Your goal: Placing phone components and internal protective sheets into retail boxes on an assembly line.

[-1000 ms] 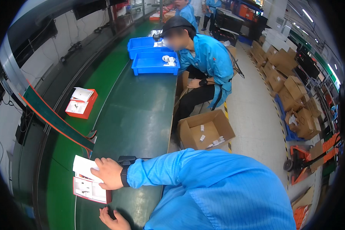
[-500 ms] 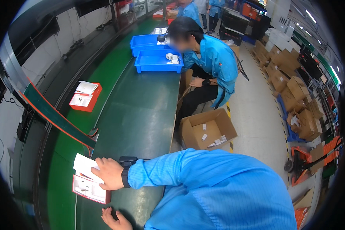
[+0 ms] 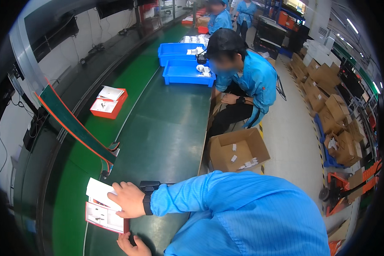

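A small red box (image 3: 126,226) with a white insert (image 3: 111,220) lies on the bench at the lower left. Small dark pieces sit in the insert's cutouts. A white sheet or flap (image 3: 99,191) slants up over its far side. My right hand (image 3: 130,200) is closed over the right edge of this sheet, thumb down by the box; its grip is partly hidden. My left hand (image 3: 132,245) has its fingers apart, fingertips at the near right corner of the box.
A similar opened red box (image 3: 110,109) rests on the green belt (image 3: 68,200) farther up. Beyond are blue trays (image 3: 187,80) with white parts. A seated co-worker (image 3: 247,81) is at the bench's right side, near a carton (image 3: 230,160) holding small white pieces. A curved metal strip (image 3: 72,121) arches over the belt.
My left hand has come up to the box's near corner. My right hand stays on the white sheet. The whole view has shifted slightly, moving the scene to the right.
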Available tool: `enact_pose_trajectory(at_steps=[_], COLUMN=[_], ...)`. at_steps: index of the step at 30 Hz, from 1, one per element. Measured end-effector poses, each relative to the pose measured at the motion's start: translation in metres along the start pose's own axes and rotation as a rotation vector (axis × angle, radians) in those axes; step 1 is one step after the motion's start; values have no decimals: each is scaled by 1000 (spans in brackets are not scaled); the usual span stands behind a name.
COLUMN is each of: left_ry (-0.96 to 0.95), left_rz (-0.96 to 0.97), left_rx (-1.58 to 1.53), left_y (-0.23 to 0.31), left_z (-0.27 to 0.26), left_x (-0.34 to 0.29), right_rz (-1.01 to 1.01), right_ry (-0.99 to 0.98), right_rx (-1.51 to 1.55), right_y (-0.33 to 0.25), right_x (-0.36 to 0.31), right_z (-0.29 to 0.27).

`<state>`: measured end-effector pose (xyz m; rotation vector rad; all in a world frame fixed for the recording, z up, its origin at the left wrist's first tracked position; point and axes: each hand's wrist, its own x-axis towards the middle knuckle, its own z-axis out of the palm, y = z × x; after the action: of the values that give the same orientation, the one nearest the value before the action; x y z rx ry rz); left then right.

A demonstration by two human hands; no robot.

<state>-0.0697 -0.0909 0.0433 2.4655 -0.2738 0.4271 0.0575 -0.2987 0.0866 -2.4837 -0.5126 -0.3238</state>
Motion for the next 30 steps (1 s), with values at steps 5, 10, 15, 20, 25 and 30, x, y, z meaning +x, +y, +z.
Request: enact_pose_trajectory(at_steps=[5, 10, 15, 20, 25, 30], left_ry=[2, 15, 58, 156, 250, 212], left_rz=[-64, -127, -141, -267, -395, -245], left_rx=[-20, -198, -200, -82, -61, 179], left_y=[-4, 0, -24, -60, -86, -71], left_z=[1, -9, -28, -55, -66, -60], left_x=[-5, -8, -23, -40, -56, -38], right_rz=[63, 159, -128, -416, -592, -744], right_ry=[-206, -315, 107, 236, -229, -686], right_rx=[76, 293, 327, 513, 814, 866], right_y=[0, 10, 13, -18, -75, -115], right_x=[3, 1, -12, -20, -46, -81], right_z=[-13, -21, -22, -13, 30, 93])
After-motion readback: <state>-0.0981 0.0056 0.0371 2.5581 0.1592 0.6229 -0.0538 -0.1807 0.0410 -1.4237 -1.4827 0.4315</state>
